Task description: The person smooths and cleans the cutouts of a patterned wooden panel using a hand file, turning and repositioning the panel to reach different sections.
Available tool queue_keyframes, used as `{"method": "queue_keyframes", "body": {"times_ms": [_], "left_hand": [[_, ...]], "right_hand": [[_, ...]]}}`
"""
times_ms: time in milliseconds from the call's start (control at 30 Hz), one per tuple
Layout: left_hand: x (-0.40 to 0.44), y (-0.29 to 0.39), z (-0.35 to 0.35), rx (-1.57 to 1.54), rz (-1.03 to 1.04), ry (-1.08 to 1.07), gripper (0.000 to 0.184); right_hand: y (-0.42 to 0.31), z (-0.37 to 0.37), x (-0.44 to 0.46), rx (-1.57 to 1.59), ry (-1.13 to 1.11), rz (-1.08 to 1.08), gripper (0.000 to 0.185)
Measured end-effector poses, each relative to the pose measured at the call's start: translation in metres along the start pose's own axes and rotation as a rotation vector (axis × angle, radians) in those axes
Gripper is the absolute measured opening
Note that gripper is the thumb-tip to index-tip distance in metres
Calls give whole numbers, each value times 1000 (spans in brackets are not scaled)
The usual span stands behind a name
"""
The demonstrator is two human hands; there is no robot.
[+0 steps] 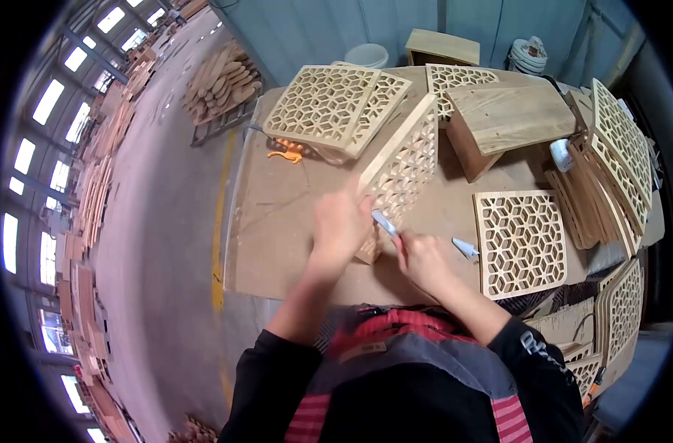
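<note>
My left hand (341, 223) is closed on the near end of a wooden lattice panel (406, 168), which stands tilted on its edge. Blur softens that hand a little. In my closed right hand (427, 260) is a slim pale blue tool (385, 223); its exact kind is unclear. The tool's tip reaches the panel's lattice face close to my left fingers. To the right of my right hand lies a small pale blue cone-shaped piece (465, 247). Beside it, flat on the cardboard-covered table, rests another lattice panel (521, 244).
Stacked lattice panels (321, 103) sit at the back left near an orange clamp-like tool (286, 151). A wooden box (510, 114) stands at the back. More panels (623, 151) lean on the right, with a white cup (561, 155) near them. Cardboard (266, 244) covers the tabletop.
</note>
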State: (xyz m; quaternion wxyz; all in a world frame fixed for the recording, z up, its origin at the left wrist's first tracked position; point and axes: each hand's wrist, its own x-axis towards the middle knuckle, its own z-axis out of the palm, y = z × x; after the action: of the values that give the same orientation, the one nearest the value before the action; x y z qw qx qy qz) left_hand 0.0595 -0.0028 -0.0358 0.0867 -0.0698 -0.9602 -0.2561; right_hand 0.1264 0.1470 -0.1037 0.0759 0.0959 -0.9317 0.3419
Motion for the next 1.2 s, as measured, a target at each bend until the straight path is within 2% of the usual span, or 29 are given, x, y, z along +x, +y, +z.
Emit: {"method": "queue_keyframes", "body": {"times_ms": [67,100,133,200,300,400,500,733,800,967,1067,1167,1200], "left_hand": [[-1,1,4,65,-23,3,31],[0,-1,3,44,-29,-45,29],[-1,6,-1,-53,-1,12,28],[-4,16,-3,-36,-43,-35,28],[-4,6,1,-88,44,-15,30],[-2,8,1,-5,34,32,29],[6,2,-1,-92,-12,59,28],[-19,21,18,81,99,100,27],[-27,31,21,112,64,76,28],[-17,27,13,-22,141,113,25],[-15,27,10,-95,113,140,23],[-11,24,3,-66,-10,46,26],[-12,25,3,-51,17,55,27]], "right_hand": [[-2,9,19,-54,95,-51,23],[-1,6,20,-71,63,-47,23],[1,2,19,-86,28,-39,23],[5,-9,4,-86,-16,-7,24],[5,-29,-23,5,-2,28,25],[6,-26,-13,-15,-57,46,24],[18,-10,-4,-37,-58,-27,22],[14,-47,-13,12,-101,28,23],[16,-41,-2,26,-117,-1,24],[20,-19,18,50,-44,-70,24],[23,-35,-2,66,-98,-49,23],[28,-44,-14,66,-119,-40,23],[30,-41,-11,85,-116,-44,23]]}}
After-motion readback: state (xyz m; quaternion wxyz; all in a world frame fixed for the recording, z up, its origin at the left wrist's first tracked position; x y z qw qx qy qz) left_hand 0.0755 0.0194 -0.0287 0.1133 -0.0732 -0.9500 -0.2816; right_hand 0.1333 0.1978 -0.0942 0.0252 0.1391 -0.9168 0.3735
